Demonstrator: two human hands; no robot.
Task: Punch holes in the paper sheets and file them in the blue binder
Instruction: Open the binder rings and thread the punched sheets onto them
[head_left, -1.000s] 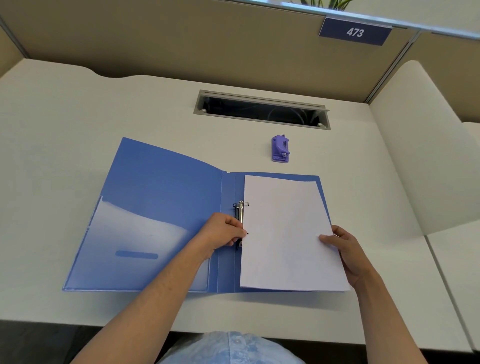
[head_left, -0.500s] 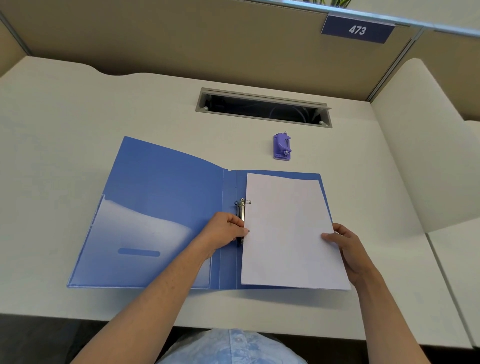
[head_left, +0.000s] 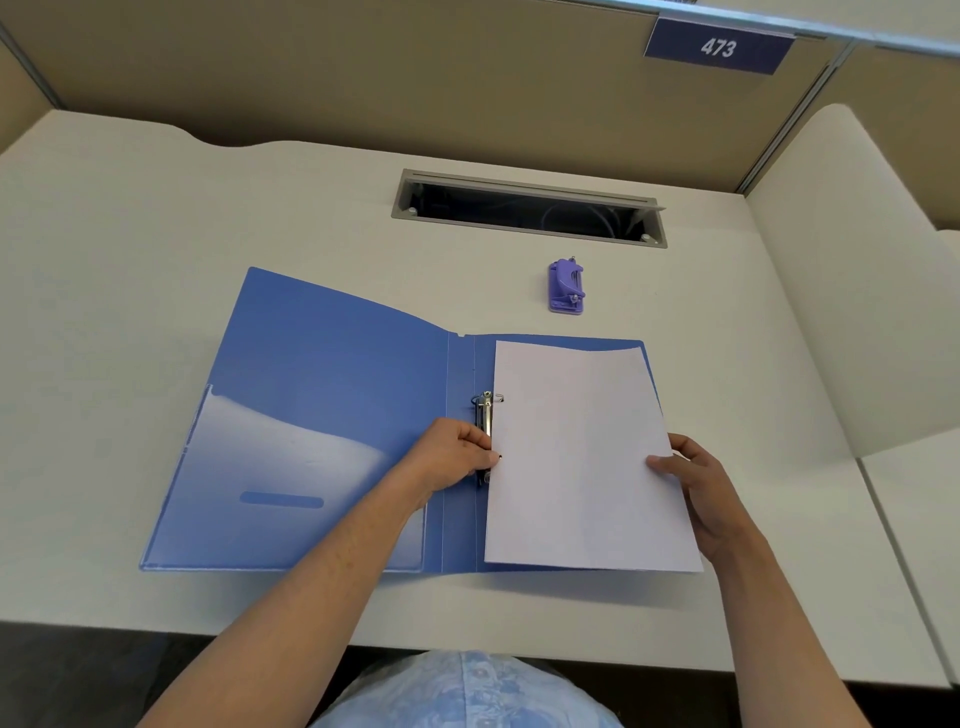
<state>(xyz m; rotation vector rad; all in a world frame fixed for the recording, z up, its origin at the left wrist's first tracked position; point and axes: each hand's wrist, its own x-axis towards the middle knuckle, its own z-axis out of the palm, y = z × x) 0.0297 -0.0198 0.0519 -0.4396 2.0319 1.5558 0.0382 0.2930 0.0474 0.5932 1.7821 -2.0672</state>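
Observation:
The blue binder (head_left: 322, 384) lies open on the white desk, its metal ring mechanism (head_left: 485, 415) running along the spine. White paper sheets (head_left: 576, 457) rest on the binder's right half, their left edge against the rings. My left hand (head_left: 457, 457) pinches that left edge right beside the ring mechanism. My right hand (head_left: 696, 483) grips the sheets' right edge, thumb on top. A small purple hole punch (head_left: 566, 287) sits on the desk beyond the binder, apart from both hands.
A grey cable slot (head_left: 524, 179) opens in the desk behind the punch. Tan partition walls (head_left: 363, 67) close off the back, with a "473" sign (head_left: 719, 48). A white side panel (head_left: 841, 291) rises at the right. The desk's front edge (head_left: 363, 631) is near my body.
Both hands keep their hold on the sheets. The paper's left edge has stayed at the rings; the view has shifted slightly.

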